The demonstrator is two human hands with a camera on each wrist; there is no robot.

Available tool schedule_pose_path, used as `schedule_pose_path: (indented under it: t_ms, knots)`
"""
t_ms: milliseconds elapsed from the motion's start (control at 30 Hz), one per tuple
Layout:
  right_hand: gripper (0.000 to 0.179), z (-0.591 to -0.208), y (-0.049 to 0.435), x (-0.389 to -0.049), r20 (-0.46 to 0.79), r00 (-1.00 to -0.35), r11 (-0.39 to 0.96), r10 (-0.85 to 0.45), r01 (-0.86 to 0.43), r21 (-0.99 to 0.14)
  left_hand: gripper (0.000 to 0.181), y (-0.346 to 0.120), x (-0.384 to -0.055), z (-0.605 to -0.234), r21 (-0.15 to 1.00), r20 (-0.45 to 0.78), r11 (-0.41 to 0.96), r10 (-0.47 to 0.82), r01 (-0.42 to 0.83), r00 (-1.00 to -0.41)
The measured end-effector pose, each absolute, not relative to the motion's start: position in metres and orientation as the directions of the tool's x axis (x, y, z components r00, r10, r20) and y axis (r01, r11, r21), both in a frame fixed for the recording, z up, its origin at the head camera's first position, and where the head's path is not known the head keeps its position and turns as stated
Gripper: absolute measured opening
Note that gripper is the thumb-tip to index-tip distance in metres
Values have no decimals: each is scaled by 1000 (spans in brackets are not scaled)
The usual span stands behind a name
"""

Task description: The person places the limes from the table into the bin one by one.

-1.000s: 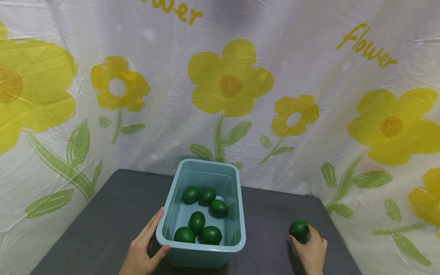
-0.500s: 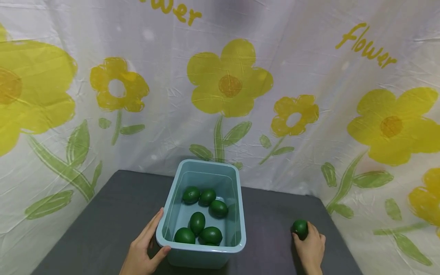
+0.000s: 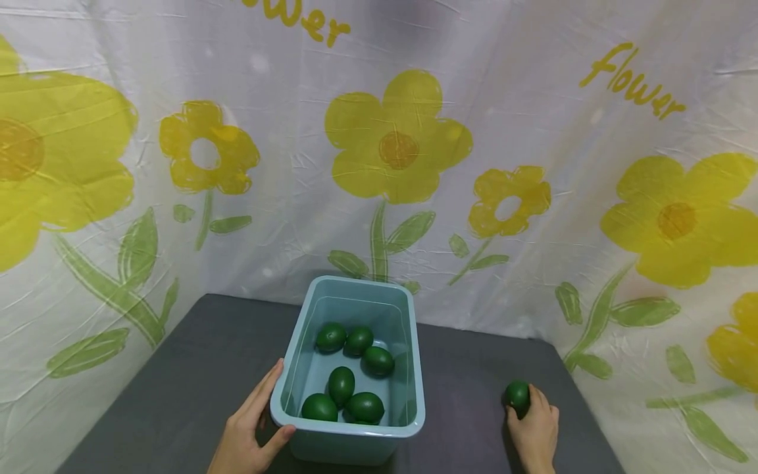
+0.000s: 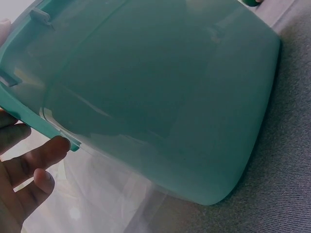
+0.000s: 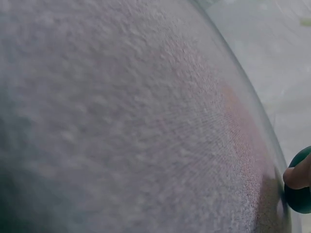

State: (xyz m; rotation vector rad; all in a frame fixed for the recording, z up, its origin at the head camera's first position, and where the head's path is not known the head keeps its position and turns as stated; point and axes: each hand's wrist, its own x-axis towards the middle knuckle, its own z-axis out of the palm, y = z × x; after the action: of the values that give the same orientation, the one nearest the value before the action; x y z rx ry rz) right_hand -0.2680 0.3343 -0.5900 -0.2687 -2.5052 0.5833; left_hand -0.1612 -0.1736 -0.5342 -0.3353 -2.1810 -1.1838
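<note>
In the head view, a light blue plastic bin [image 3: 414, 368] stands upright on the dark table with several dark green oval fruits [image 3: 341, 385] on its floor. My left hand [image 3: 249, 428] holds its near left corner, fingers along the left rim and thumb at the front rim. The left wrist view shows the bin's outer wall [image 4: 160, 97] and some fingers [image 4: 43, 155] at its rim. Well right of the bin, my right hand [image 3: 535, 428] grips another green fruit [image 3: 517, 397] low at the table. Only a finger and part of that fruit [image 5: 297, 200] show in the right wrist view.
Dark grey cloth covers the table [image 3: 462, 375]. White fabric [image 3: 284, 217] with painted yellow flowers hangs behind the table and along both sides. Bare tabletop lies between the bin and my right hand.
My right hand and its green fruit have shifted slightly to the right, the fruit turning a little. The left hand and bin stay put; the head view moves a few pixels.
</note>
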Motion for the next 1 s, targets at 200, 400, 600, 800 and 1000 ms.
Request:
schedule_pose_path:
  t_ms: [200,400,600,800,1000]
  knots:
    - [66,-587,329,-258,467,-821,865,328,63,-497,87,-174,-160,-535,667,625,569,-74,482,-778]
    - [65,-579,323,-245,506,-785,842,357,36,-538,88,-173,-160,-535,670,619,567,-70,479,-782]
    - [68,-564,306,-232,410,-816,805,408,109,-584,88,-173,-160,-534,676,613,564,-75,474,-786]
    - [70,-542,290,-220,312,-833,749,456,171,-640,89,-174,-160,-533,675,609,566,-67,473,-790]
    - [73,-522,278,-208,209,-848,673,488,213,-709,89,-174,-161,-533,671,616,568,-67,477,-785]
